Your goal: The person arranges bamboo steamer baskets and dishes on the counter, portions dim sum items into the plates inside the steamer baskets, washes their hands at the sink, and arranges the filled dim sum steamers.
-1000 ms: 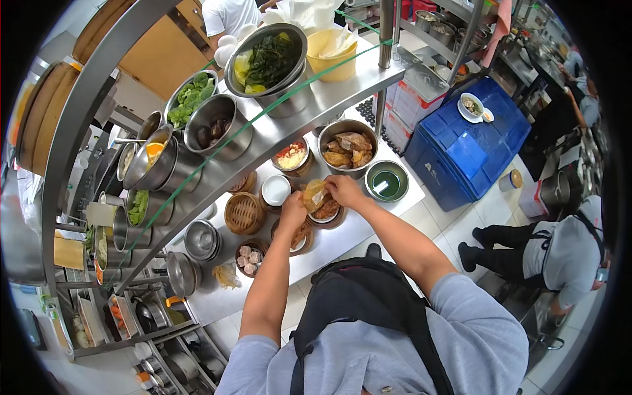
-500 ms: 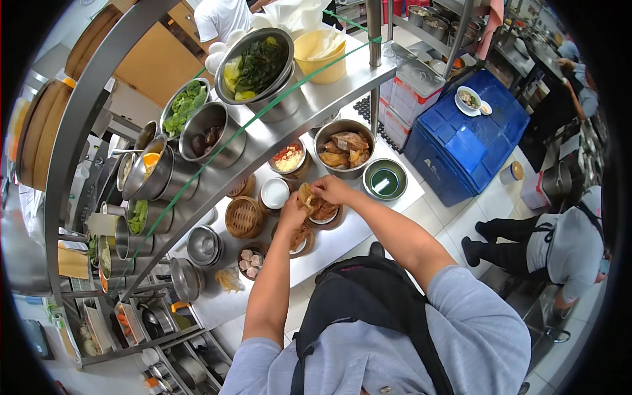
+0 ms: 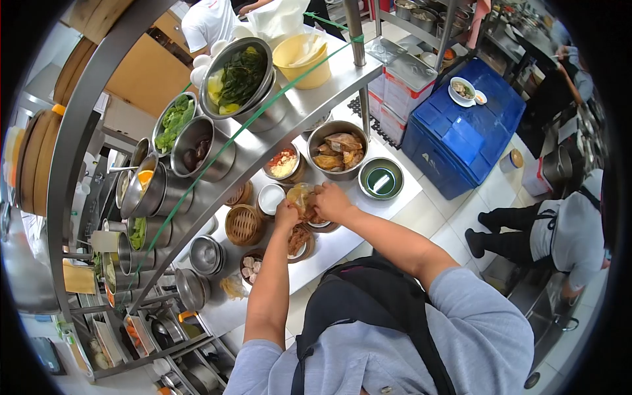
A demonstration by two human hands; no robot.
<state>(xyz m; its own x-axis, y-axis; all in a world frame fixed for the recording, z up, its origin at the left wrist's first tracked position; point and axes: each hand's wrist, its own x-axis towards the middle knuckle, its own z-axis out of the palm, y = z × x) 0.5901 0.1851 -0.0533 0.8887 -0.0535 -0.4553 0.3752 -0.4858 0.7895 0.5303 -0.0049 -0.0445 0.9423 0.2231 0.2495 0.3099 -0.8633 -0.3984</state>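
My left hand (image 3: 286, 216) and my right hand (image 3: 334, 201) are close together over the steel table. Between them they pinch a thin, crumpled, yellowish see-through sheet (image 3: 301, 197); whether it is a bag or a food skin I cannot tell. Partly hidden under my right hand is a bamboo steamer (image 3: 324, 228) with brownish food. Beside my left wrist, another steamer holds brown food pieces (image 3: 299, 241) in a white dish. A stack of white dishes (image 3: 270, 197) stands just left of the hands.
Behind the hands are a steel pot of brown pieces (image 3: 338, 153), a bowl of green liquid (image 3: 380, 179) and a bowl of chopped red and pale food (image 3: 282, 162). An empty bamboo steamer (image 3: 244, 224) and steel bowls (image 3: 206, 255) lie left. A shelf (image 3: 309, 108) overhangs the table.
The yellowish sheet is spread wider between my hands and hangs lower. My right hand has moved slightly down, and the whole view has shifted a little.
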